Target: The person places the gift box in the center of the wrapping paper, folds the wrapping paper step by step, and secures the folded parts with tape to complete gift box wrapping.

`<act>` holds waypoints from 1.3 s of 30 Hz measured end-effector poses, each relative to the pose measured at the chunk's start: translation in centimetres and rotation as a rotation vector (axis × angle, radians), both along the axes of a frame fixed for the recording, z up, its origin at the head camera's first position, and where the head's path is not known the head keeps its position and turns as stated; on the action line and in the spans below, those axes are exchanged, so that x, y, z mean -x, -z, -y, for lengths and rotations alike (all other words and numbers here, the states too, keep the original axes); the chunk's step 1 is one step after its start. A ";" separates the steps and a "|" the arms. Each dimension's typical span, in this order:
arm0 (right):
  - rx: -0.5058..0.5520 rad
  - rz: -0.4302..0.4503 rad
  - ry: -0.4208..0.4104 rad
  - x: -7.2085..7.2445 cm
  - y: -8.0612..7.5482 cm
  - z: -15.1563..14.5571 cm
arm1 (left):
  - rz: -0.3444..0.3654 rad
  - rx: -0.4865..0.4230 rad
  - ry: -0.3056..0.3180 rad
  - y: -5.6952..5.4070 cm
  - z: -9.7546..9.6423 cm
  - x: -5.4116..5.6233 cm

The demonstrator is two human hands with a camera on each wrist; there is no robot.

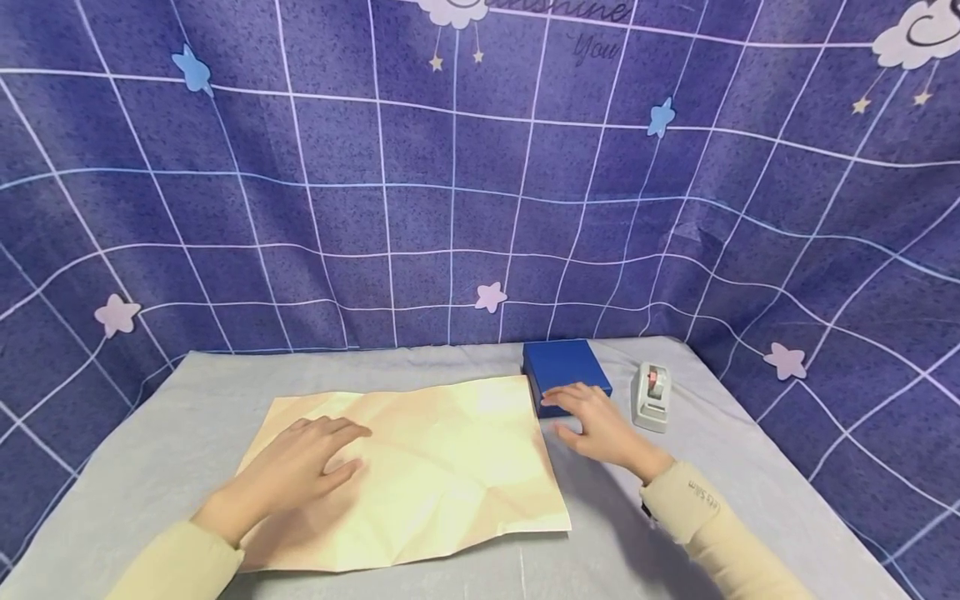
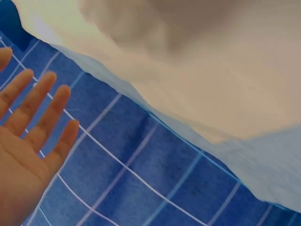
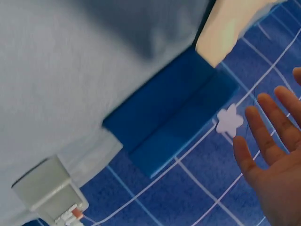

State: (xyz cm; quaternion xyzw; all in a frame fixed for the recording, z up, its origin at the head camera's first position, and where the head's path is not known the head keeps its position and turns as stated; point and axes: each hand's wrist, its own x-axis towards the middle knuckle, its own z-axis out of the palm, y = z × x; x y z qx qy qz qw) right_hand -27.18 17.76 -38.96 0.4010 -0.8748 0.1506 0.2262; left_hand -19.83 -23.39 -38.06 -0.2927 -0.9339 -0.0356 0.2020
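Note:
A wide, creased sheet of tan paper [image 1: 427, 467] lies on the table. Over its left part hovers my left hand [image 1: 296, 471], fingers loosely extended and holding nothing; its shadow falls on the paper. My right hand [image 1: 596, 421] is in the air just in front of the blue box [image 1: 566, 365], relaxed and with nothing in it. In the right wrist view the fingers of that hand [image 3: 277, 146] are spread, apart from the box. The left wrist view likewise shows the left hand [image 2: 33, 136] with spread fingers. The paper's right back corner reaches the box's left side.
A white tape dispenser [image 1: 652, 396] stands right of the box, near the table's back right. Pale grey cloth [image 1: 150, 467] covers the table. Behind and at the sides hangs a blue curtain [image 1: 420, 208] with a grid and stars.

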 end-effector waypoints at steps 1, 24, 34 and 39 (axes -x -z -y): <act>0.007 -0.003 0.016 0.3 -0.2 -0.2 | -0.005 -0.009 0.000 -0.1 -0.5 0.3; 0.038 0.143 0.321 4.8 0.2 -4.3 | 0.109 -0.229 -0.089 0.9 -11.5 6.4; 0.050 0.203 0.371 5.5 1.4 -5.3 | 0.146 -0.222 -0.121 2.5 -15.3 7.7; 0.064 0.275 0.382 5.8 1.5 -5.5 | 0.162 -0.233 -0.151 3.0 -16.8 8.5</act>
